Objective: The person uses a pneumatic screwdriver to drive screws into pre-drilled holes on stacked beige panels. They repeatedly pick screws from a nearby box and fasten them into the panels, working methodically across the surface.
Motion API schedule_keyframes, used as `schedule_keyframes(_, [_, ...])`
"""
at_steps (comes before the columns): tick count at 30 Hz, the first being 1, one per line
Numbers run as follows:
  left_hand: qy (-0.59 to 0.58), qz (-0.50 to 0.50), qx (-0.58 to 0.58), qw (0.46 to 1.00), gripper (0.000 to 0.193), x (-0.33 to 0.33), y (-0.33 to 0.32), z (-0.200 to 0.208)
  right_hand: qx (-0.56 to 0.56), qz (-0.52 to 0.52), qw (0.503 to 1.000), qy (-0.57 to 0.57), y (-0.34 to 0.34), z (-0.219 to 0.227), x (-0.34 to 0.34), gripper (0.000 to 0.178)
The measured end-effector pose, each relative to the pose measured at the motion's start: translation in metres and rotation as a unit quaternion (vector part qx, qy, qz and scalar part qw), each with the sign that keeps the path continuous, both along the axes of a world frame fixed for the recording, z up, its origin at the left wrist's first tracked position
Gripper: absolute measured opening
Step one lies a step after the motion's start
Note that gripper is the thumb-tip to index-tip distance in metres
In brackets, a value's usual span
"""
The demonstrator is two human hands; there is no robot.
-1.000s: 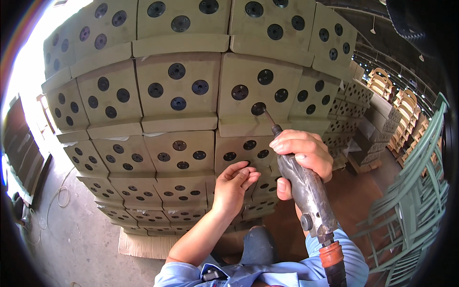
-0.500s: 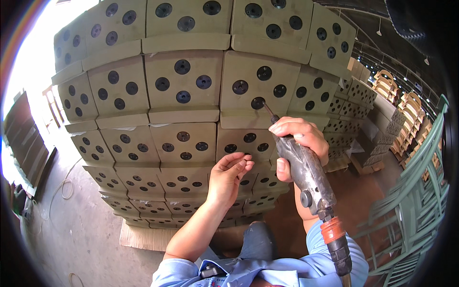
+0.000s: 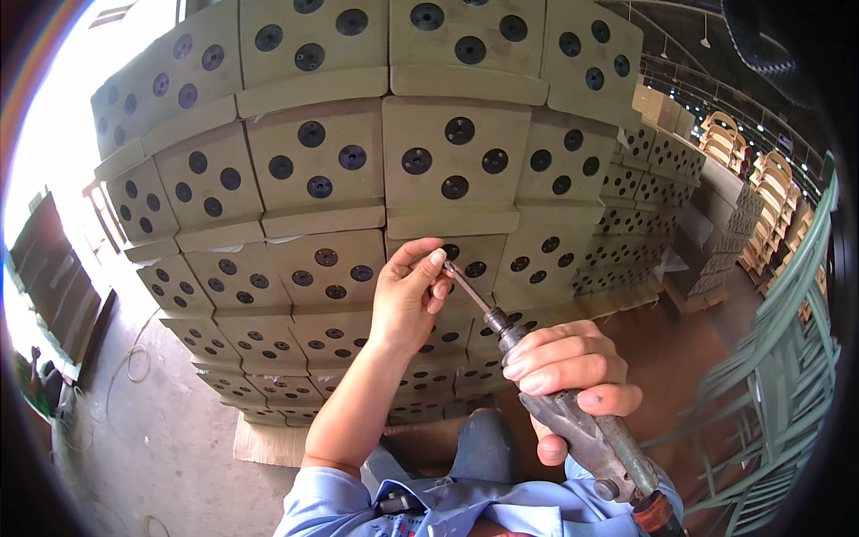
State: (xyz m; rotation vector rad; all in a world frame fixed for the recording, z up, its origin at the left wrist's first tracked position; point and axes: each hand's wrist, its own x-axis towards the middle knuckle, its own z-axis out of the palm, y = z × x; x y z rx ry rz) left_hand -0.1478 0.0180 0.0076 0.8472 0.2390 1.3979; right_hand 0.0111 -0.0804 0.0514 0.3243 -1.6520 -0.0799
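Observation:
My left hand (image 3: 404, 300) is raised in front of the stacked brown panels, thumb and fingers pinched on a tiny screw, mostly hidden by the fingertips. Against those fingertips rests the tip of a long thin driver bit (image 3: 472, 292). The bit belongs to a worn grey air screwdriver (image 3: 595, 447) with an orange-red collar at its rear, and my right hand (image 3: 573, 362) is wrapped round its body. Beyond my hands, a panel (image 3: 410, 192) carries black round discs (image 3: 455, 186) set in a diamond. Some discs show small bright screw heads.
Similar brown panels (image 3: 313, 85) with black discs rise in a tall stack on a cardboard base (image 3: 268, 443). Green metal frames (image 3: 761, 385) are heaped at right, wooden chair-like frames (image 3: 774, 197) behind them. A thin hose (image 3: 134, 349) lies on the floor at left.
The air screwdriver has come down and back from a disc on the upper panel, its bit now meeting my left fingertips. My left hand has risen slightly. The view has shifted right.

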Motion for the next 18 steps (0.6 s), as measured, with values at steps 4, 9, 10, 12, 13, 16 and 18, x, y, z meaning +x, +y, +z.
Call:
schedule_keyframes(4, [0.021, -0.013, 0.046, 0.999, 0.019, -0.004, 0.0, 0.001, -0.016, 0.007, 1.0, -0.001, -0.003, -0.003, 0.007, 0.041])
schedule_keyframes(9, [0.092, -0.045, 0.094, 0.99, 0.02, -0.013, 0.002, 0.008, -0.034, 0.027, 0.999, -0.006, -0.008, -0.008, 0.016, 0.04])
schedule_keyframes(10, [0.112, -0.06, 0.107, 0.986, 0.02, -0.017, 0.003, 0.011, -0.035, 0.037, 0.999, -0.017, -0.008, -0.008, 0.018, 0.04])
schedule_keyframes(12, [0.203, -0.077, 0.105, 0.97, 0.021, -0.02, 0.002, 0.024, -0.037, 0.047, 0.997, -0.04, -0.011, -0.006, 0.025, 0.04])
schedule_keyframes(13, [0.249, -0.086, 0.105, 0.959, 0.022, -0.022, 0.001, 0.032, -0.038, 0.044, 0.997, -0.048, -0.013, -0.005, 0.028, 0.04])
schedule_keyframes(16, [0.258, -0.117, 0.069, 0.957, 0.02, -0.028, 0.005, 0.039, -0.034, 0.05, 0.996, -0.061, -0.011, -0.011, 0.027, 0.039])
schedule_keyframes(18, [0.191, -0.146, 0.063, 0.969, 0.02, -0.019, 0.012, 0.035, -0.014, 0.02, 0.997, -0.07, -0.015, -0.008, 0.025, 0.04])
